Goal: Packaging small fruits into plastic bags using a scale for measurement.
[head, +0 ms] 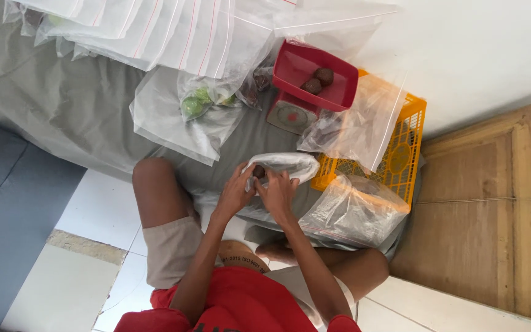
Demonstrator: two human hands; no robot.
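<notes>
I sit cross-legged on the floor with both hands together in front of me. My left hand (233, 192) pinches a small dark brown round fruit (258, 171) at the mouth of a clear plastic bag (287, 165). My right hand (278, 192) grips the bag's open edge beside it. The bag lies across a grey cloth (81, 110) and reaches toward a yellow crate (404, 154).
A red scale tray (299, 64) with two brown fruits (318, 81) sits on a small kitchen scale (290, 115) beyond my hands. Several clear zip bags (173, 31) are stacked at the top; one bag holds green fruits (196, 101). More bags drape the crate. A wooden panel (493, 215) stands at right.
</notes>
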